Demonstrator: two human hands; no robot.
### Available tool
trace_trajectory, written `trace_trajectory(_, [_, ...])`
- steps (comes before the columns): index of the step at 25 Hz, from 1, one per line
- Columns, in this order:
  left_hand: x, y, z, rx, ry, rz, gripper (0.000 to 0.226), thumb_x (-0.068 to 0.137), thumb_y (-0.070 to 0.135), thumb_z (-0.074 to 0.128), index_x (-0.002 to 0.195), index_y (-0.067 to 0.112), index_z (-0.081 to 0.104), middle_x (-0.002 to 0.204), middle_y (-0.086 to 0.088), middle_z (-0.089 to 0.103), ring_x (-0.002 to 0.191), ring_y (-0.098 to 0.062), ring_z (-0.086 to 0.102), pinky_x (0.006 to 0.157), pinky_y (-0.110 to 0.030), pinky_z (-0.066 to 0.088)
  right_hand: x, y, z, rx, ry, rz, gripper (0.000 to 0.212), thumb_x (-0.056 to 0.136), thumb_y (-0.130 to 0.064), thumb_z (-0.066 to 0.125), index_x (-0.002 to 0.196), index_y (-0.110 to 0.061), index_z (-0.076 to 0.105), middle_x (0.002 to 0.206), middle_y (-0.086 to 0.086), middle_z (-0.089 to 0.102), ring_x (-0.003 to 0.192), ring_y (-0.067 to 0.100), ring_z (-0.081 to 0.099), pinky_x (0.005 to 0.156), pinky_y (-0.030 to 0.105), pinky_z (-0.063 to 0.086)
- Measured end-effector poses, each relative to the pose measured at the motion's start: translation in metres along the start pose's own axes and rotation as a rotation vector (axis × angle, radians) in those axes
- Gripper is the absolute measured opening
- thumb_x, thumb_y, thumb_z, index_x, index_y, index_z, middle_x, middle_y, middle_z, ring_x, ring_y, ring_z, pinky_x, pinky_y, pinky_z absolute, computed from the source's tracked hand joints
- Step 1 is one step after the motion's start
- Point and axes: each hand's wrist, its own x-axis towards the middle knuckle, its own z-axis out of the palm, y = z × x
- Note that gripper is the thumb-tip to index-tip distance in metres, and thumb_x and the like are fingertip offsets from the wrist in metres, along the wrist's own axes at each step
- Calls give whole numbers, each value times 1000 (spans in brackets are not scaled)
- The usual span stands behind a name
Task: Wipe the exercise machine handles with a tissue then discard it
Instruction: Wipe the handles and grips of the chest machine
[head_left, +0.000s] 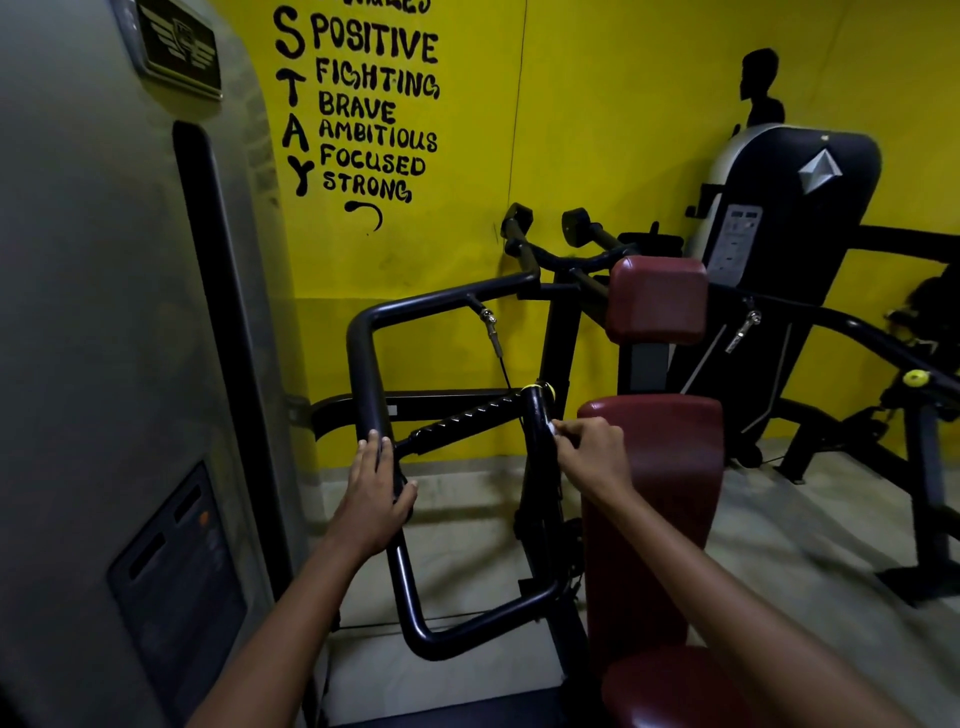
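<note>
**Tissue pressed to inner bar of black handle frame**

Head view: hands worked on the black tubular handle frame (363, 358) of a gym machine, which stood in the middle of the picture in front of a yellow wall (597, 130). The left hand (376, 493) lay on the frame's left upright bar, its fingers straight along the tube and the thumb hooked round the right side of it. The right hand (592, 452) reached to the frame's right upright bar (535, 415), its fingers curled and pinching a small white tissue (551, 428) against the bar's right side, just below a yellow ring (543, 387) at the bar's top. Only a scrap of the tissue showed past the fingertips. A ribbed black grip (467, 418) ran slantwise between the two uprights, from near the left hand up to the yellow ring.

Just right of the right hand stood a dark red padded backrest (654, 493), with a smaller red pad (657, 299) above and farther off. A grey weight-stack housing (104, 312) filled the left side, near the camera. Black lettering on the wall (363, 104) read STAY, with POSITIVE, FIGHTING, BRAVE, AMBITIOUS, FOCUSED and STRONG beside it. Far right stood a second machine with a dark shroud (800, 208), and a black silhouette (761, 88) was painted on the wall above it.
</note>
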Motion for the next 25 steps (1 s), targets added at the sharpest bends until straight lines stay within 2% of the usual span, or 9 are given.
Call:
trace_trajectory(2, [-1,0,0,1,-6,-5,72,99,38,41,152,8,3,159,-8,-11,146,-22,-12,118,-36,4,-9,6,-1,-46,-82,29,23,86,-16,58,80,1,73,73,17,71,66,19,66,63,35,49])
trace_trajectory(4, [-1,0,0,-2,-11,-6,72,99,38,41,152,8,2,159,-7,-11,146,-22,-13,117,-36,4,-12,11,-5,-120,-204,70,26,82,-14,57,67,5,67,65,21,65,62,26,63,57,37,47])
trace_trajectory(6, [-1,1,0,1,-15,-1,72,99,38,41,152,8,2,159,-8,-12,146,-22,-13,117,-35,3,-9,8,-12,-128,-270,120,23,81,-9,58,68,8,66,69,22,66,69,28,65,58,37,48])
trace_trajectory(10, [0,1,-2,6,-33,-8,72,99,39,40,152,8,1,159,-8,-13,146,-23,-14,117,-35,3,16,-17,-13,50,-32,111,19,89,-20,62,89,-3,70,80,5,67,79,16,63,68,23,42])
trace_trajectory(13, [1,0,-2,15,-28,-3,72,99,39,40,152,8,1,159,-8,-13,146,-22,-14,117,-34,3,33,-27,-4,110,-7,69,16,90,-20,61,94,-5,65,91,6,68,85,18,62,70,25,43])
trace_trajectory(18, [0,0,-2,-1,-15,5,71,99,36,41,151,6,2,159,-10,-11,147,-24,-12,117,-33,1,28,-16,-4,-6,-108,214,6,86,-13,58,84,-8,60,84,10,62,76,23,59,61,27,46])
trace_trajectory(22, [-1,1,-2,9,-9,7,71,99,36,41,151,6,3,159,-10,-10,147,-25,-11,117,-34,2,16,-9,-20,-50,-375,267,8,80,-5,53,79,-2,60,77,10,59,60,15,54,39,16,41])
trace_trajectory(24, [-2,2,-3,3,-19,4,72,99,37,40,151,7,1,159,-10,-11,146,-24,-12,117,-34,3,17,-7,-24,-66,-404,255,10,79,-4,55,80,0,64,80,10,62,69,18,57,45,19,41])
trace_trajectory(25, [-2,2,-4,1,-26,3,72,100,37,40,151,7,0,159,-9,-12,146,-24,-13,117,-34,3,18,-8,-24,-66,-347,230,9,80,-5,57,80,-1,65,82,9,63,76,20,58,51,23,40])
